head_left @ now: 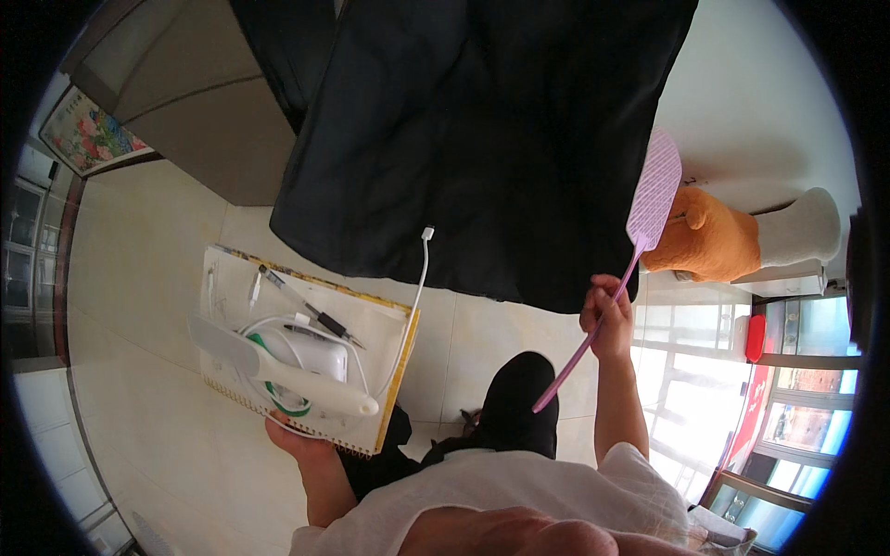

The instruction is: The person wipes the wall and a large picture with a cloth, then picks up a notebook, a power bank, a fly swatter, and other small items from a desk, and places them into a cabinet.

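My left hand (pixel 300 439) holds a spiral-bound notebook (pixel 389 417) from below at its bound edge. On the notebook lie a black pen (pixel 334 326), a white plastic case or box (pixel 325 358), a green ring-shaped item (pixel 288 409), a white-handled scraper or spatula (pixel 320 389) and a white cable (pixel 423 274), whose plug end reaches over the black cloth (pixel 452 153). My right hand (pixel 608 316) grips the thin handle of a pink plastic fly swatter (pixel 656 194); its mesh head points away from me, beside the cloth's right edge.
Beyond the notebook stands a brown-grey upholstered piece (pixel 208 139), with a floral picture (pixel 94 132) at its left. An orange plush item (pixel 709 233) lies at the right, near the white wall. Pale floor tiles (pixel 139 278) stretch on the left; bright windows (pixel 806 389) are at the right.
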`<state>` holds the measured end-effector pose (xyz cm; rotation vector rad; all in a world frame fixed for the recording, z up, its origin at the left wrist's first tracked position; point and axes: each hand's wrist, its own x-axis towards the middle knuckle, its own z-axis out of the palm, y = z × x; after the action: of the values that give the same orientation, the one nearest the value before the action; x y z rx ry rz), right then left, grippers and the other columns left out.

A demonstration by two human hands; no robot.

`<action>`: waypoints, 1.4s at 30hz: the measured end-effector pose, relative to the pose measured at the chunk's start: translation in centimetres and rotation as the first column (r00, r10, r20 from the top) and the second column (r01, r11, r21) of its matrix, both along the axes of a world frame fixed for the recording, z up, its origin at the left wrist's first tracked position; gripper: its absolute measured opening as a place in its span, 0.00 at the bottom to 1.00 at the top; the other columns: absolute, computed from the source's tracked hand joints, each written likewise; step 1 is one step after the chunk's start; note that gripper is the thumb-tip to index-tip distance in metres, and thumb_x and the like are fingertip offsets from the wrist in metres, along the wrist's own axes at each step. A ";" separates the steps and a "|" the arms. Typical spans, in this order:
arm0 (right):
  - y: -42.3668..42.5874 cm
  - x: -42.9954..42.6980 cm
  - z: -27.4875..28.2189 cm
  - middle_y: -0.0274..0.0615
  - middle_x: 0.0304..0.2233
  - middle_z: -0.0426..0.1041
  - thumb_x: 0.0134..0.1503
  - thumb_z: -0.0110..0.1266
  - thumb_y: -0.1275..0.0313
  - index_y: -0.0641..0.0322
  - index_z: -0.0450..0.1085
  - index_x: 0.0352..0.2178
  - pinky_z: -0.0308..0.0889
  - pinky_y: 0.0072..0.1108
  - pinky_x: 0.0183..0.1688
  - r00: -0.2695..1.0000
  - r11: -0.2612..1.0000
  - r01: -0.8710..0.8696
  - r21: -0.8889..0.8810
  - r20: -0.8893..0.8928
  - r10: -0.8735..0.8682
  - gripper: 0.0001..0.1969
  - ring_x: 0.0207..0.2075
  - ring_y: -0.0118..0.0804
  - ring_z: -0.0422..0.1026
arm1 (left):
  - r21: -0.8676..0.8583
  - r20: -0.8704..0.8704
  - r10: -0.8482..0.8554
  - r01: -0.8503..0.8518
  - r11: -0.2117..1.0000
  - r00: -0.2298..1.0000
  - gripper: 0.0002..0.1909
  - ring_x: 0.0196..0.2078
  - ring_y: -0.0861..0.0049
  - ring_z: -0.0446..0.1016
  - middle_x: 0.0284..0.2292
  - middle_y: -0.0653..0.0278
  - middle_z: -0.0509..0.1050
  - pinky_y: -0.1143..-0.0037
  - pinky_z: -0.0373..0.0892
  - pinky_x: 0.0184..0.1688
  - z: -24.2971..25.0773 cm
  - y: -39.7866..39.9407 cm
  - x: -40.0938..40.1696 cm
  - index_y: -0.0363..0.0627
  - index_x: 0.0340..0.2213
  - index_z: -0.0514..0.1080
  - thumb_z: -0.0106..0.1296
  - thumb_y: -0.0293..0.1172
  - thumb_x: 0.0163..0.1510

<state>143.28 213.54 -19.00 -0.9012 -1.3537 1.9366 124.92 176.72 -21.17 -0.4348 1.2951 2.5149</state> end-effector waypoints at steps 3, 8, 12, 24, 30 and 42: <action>-1.0 1.1 -0.5 0.37 0.19 0.63 0.52 0.41 0.75 0.64 0.62 0.35 0.55 0.13 0.15 0.984 0.999 0.007 0.032 0.179 -0.013 0.09 0.13 0.23 0.58 | 0.113 0.080 -0.041 0.032 0.993 0.996 0.20 0.35 0.71 0.69 0.32 0.63 0.69 0.71 0.67 0.37 -0.7 -0.7 -0.3 0.44 0.37 0.65 0.43 0.43 0.44; -3.0 3.8 -1.6 0.38 0.20 0.65 0.51 0.43 0.75 0.66 0.62 0.36 0.60 0.15 0.19 0.925 0.995 0.073 -0.072 0.377 -0.041 0.10 0.16 0.24 0.62 | 0.161 0.100 -0.180 0.163 0.973 0.979 0.20 0.33 0.72 0.70 0.31 0.64 0.70 0.71 0.68 0.33 -0.2 -1.5 -1.1 0.48 0.35 0.66 0.32 0.46 0.49; -6.1 6.9 -2.0 0.39 0.22 0.66 0.52 0.42 0.74 0.65 0.61 0.37 0.62 0.16 0.21 0.868 0.989 0.096 -0.115 0.496 -0.026 0.11 0.18 0.25 0.65 | 0.182 0.089 -0.292 0.273 0.945 0.952 0.20 0.33 0.71 0.70 0.31 0.63 0.70 0.70 0.69 0.32 0.2 -2.6 -2.3 0.47 0.36 0.65 0.34 0.47 0.49; -23.4 16.2 -9.6 0.40 0.22 0.68 0.46 0.45 0.72 0.68 0.62 0.36 0.64 0.20 0.22 0.648 0.908 0.376 0.184 0.649 -0.399 0.14 0.20 0.28 0.68 | 0.320 -0.119 -0.643 0.642 0.697 0.757 0.30 0.39 0.66 0.68 0.38 0.62 0.68 0.65 0.68 0.40 -1.3 -2.2 -10.0 0.44 0.44 0.61 0.45 0.39 0.35; -42.1 20.5 -18.7 0.42 0.22 0.67 0.46 0.42 0.73 0.66 0.60 0.37 0.62 0.23 0.19 0.485 0.600 0.796 -0.075 0.671 -0.560 0.14 0.18 0.33 0.67 | 0.159 -0.213 -0.777 0.806 0.570 0.592 0.31 0.40 0.65 0.68 0.39 0.61 0.68 0.66 0.68 0.41 3.0 -4.0 -11.0 0.43 0.45 0.60 0.46 0.37 0.33; -64.8 15.6 -25.7 0.41 0.16 0.64 0.47 0.40 0.72 0.64 0.62 0.25 0.58 0.23 0.13 0.322 0.154 0.943 -0.296 0.685 -0.653 0.06 0.14 0.34 0.65 | 0.130 -0.370 -0.898 0.971 0.203 0.237 0.28 0.38 0.68 0.69 0.38 0.59 0.68 0.71 0.68 0.39 6.2 -6.1 -10.9 0.37 0.43 0.61 0.44 0.37 0.39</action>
<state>158.86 148.75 -44.71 -1.9856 0.0237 1.2210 114.00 170.63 -14.96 0.6304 0.6997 1.5571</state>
